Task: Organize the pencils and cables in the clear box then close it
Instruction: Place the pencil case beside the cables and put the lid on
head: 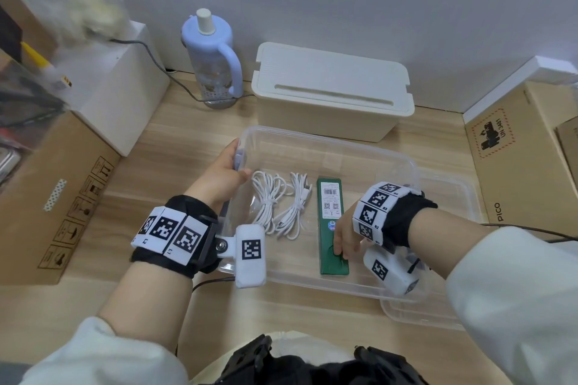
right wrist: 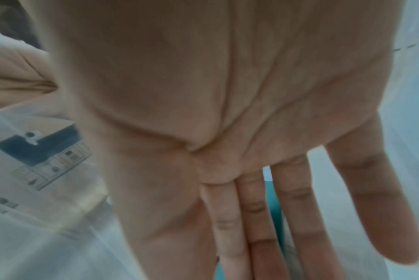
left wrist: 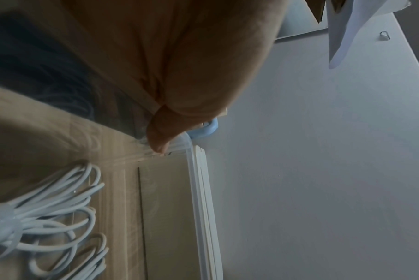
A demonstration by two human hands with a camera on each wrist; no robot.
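Our left hand (head: pixel 223 170) reaches forward from the near left and grips the left wall of the clear box (head: pixel 337 142), thumb inside the rim and the other fingers hidden behind the plastic; the left wrist view shows a fingertip (left wrist: pixel 159 145) pressed on that rim. Our right hand (head: pixel 345 236) dips into the box from the right, fingers straight and spread, resting flat on the near end of the green pencil case (head: pixel 331 222) without curling round it. In the right wrist view the fingers (right wrist: pixel 297 199) fill the picture and only a teal sliver of the case shows between them.

The box stands open on the wooden table (head: pixel 187 147). Inside, two white cable bundles (head: pixel 278 203) lie to the left of the case, apart from it. The clear lid (head: pixel 463 197) lies under the box's right side, partly covered by our right forearm. We cannot make out any pencils; the case is shut.
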